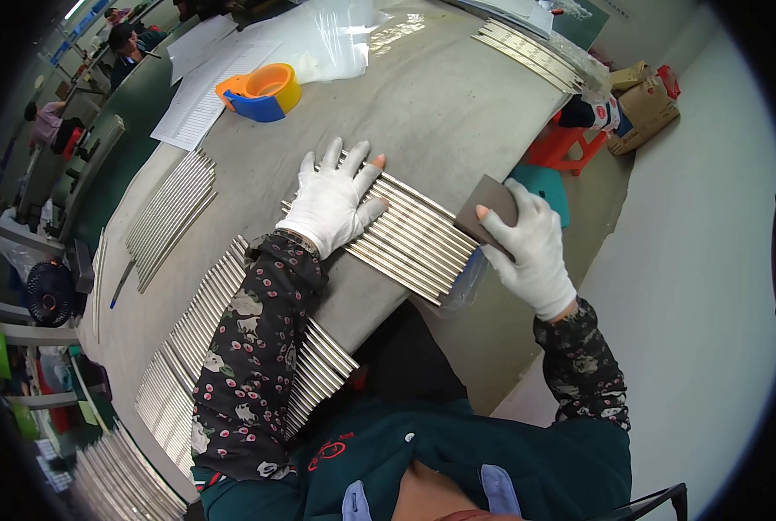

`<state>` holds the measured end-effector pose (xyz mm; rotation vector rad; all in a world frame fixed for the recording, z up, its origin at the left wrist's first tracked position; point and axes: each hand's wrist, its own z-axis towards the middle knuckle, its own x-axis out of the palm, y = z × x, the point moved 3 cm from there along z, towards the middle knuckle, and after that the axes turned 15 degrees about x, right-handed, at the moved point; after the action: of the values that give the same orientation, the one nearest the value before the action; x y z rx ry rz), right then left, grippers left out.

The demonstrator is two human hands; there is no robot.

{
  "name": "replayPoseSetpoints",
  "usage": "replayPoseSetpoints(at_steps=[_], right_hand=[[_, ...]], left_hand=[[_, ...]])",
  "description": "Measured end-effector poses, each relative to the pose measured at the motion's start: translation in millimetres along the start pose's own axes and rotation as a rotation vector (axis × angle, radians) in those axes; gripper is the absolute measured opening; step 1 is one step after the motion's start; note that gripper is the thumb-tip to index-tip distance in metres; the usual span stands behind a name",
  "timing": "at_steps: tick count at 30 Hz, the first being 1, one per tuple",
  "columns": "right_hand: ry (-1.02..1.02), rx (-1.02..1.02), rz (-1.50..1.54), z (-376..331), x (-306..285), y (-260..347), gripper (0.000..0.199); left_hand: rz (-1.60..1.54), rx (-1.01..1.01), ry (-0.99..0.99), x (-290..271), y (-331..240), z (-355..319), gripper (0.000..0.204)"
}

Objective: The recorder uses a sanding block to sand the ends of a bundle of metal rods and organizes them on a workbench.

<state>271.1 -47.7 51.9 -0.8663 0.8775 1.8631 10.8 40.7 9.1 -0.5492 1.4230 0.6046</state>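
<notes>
The left hand (329, 204), in a thin white fabric glove with the index fingertip bare, lies palm down with its fingers fanned apart and the thumb held out to the side. It rests on a flat row of slim, shiny silver metal rods (414, 241) laid side by side near the edge of a broad grey desk (453, 113). The right hand (531, 252), gloved in the same white with a bare thumb tip, is closed around a flat-faced brownish-grey block (489, 204), the thumb on the near side and the fingers over the far side. The block stands at the right-hand ends of the rods; whether it presses on them cannot be told.

A larger spread of silver rods (201, 326) runs under the left forearm, which wears a black floral sleeve (253, 347). Farther left on the desk lies a smaller group of thin silver rods (172, 213), with a slender blue-tipped pen (121, 285) just beside it. Beyond the left hand sits an orange, yellow and blue tape dispenser (257, 107), near white printed paper sheets (188, 122) and clear plastic film (331, 43).
</notes>
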Motion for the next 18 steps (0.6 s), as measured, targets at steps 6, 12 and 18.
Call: replayPoseSetpoints(at_steps=[6,12,18], right_hand=[[0.100,0.022,-0.077,19,14,12,0.046],[0.021,0.011,0.006,-11,-15,-24,0.055],[0.066,0.195,0.016,-58,-16,-70,0.055]], left_hand=[[0.008,0.000,0.001,2,1,5,0.065],[0.009,-0.021,0.006,3,2,9,0.064],[0.009,-0.019,0.013,3,2,10,0.064]])
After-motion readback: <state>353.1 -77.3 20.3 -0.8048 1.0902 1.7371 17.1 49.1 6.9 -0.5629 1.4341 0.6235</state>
